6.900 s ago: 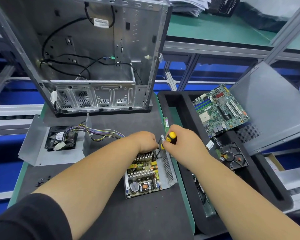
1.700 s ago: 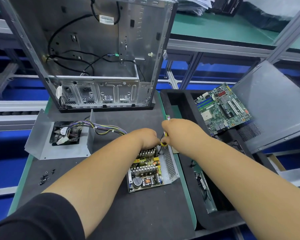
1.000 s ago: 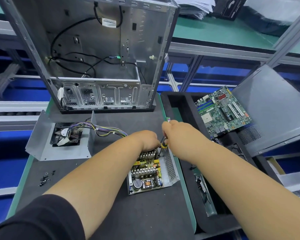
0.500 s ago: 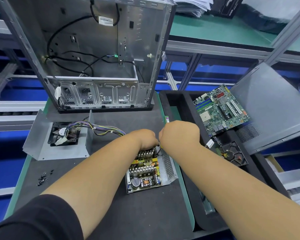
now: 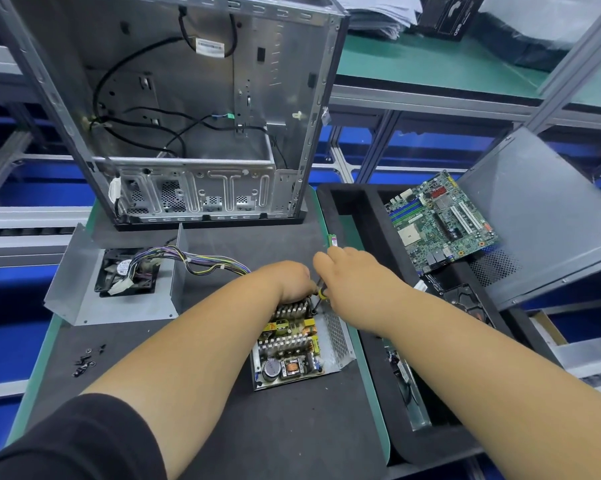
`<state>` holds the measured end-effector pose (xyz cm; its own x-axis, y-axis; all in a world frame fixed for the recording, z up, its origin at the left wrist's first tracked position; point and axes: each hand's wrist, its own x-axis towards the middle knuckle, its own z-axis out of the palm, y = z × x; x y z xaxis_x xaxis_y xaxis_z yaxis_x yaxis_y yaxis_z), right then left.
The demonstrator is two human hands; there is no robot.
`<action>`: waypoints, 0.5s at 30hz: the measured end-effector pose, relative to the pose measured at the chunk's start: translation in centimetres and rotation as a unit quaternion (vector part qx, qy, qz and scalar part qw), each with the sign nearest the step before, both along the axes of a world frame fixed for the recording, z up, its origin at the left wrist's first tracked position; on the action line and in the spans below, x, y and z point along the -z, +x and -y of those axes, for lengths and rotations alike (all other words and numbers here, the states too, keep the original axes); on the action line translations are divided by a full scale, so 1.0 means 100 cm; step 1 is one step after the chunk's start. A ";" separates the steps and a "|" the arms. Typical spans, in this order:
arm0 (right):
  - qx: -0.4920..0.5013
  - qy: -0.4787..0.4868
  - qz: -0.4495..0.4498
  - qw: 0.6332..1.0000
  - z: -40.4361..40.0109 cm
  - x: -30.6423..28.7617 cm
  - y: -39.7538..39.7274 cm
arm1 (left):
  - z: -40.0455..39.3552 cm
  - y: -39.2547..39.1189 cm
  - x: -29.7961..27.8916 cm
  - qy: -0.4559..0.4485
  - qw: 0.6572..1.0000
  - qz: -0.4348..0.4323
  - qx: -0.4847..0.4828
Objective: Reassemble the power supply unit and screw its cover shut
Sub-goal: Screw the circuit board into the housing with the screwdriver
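Now the right hand [image 5: 352, 271] grips a screwdriver [image 5: 321, 293] over the board [image 5: 288, 344]; the left hand [image 5: 292, 280] curls on its heatsink, grasp unclear.

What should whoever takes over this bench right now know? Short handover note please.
Right hand grips the yellow-handled screwdriver, tip down at the far end of the PSU board.
Left hand rests on the board's far edge, steadying it; what its fingers hold is hidden.
Board sits in its open metal tray on the black mat.
PSU cover, with fan and wire bundle, lies apart to the left, not fitted.
Loose screws near the mat's left edge.
Left: finish fixing the board, fit the cover, screw it shut.
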<state>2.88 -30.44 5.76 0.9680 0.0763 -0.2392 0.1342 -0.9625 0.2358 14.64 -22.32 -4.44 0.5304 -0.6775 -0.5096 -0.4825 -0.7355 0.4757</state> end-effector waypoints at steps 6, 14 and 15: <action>0.061 0.051 0.006 0.997 0.007 0.004 0.007 | 0.000 0.002 0.002 0.011 1.000 -0.009 -0.003; 0.157 -0.023 0.055 0.986 0.003 0.020 0.014 | -0.001 0.000 -0.001 0.009 1.000 -0.013 -0.003; 0.163 -0.019 0.061 0.985 0.002 0.020 0.013 | -0.001 0.000 -0.001 0.008 1.000 -0.015 -0.005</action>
